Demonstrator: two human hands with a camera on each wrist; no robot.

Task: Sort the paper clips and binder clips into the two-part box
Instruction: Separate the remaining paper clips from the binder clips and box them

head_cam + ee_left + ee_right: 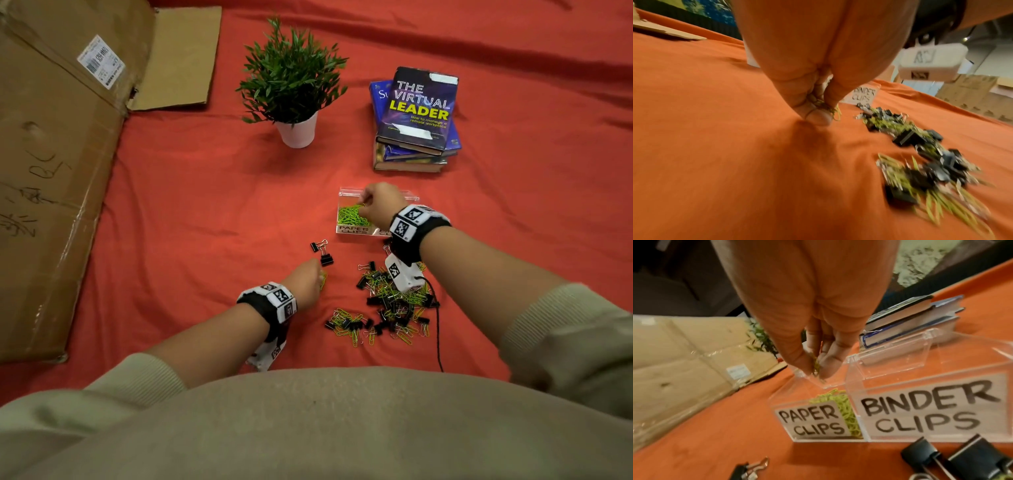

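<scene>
Right hand (380,202) pinching paper clips (816,368) over box (344,233), left hand (306,282) apparently pinching others, three books (416,120)

An office-like workspace: a red-clothed tabletop (191,192) with stacked books (414,120), a potted plant (291,85) left of them, flattened cardboard (51,154) beyond.

The left hand (308,282) sits low on the cloth, fingers bunched and pointing down, thumb and fingertips (818,116) pinching paper clips (835,112); its forearm is bare, sleeve pushed up, a marked band on the wrist. The right hand (380,202) reaches further forward, arm extended; its fingers (830,363) hang downward, drawn together, pinching paper clips between the tips; a marked band wraps that wrist too.
</scene>
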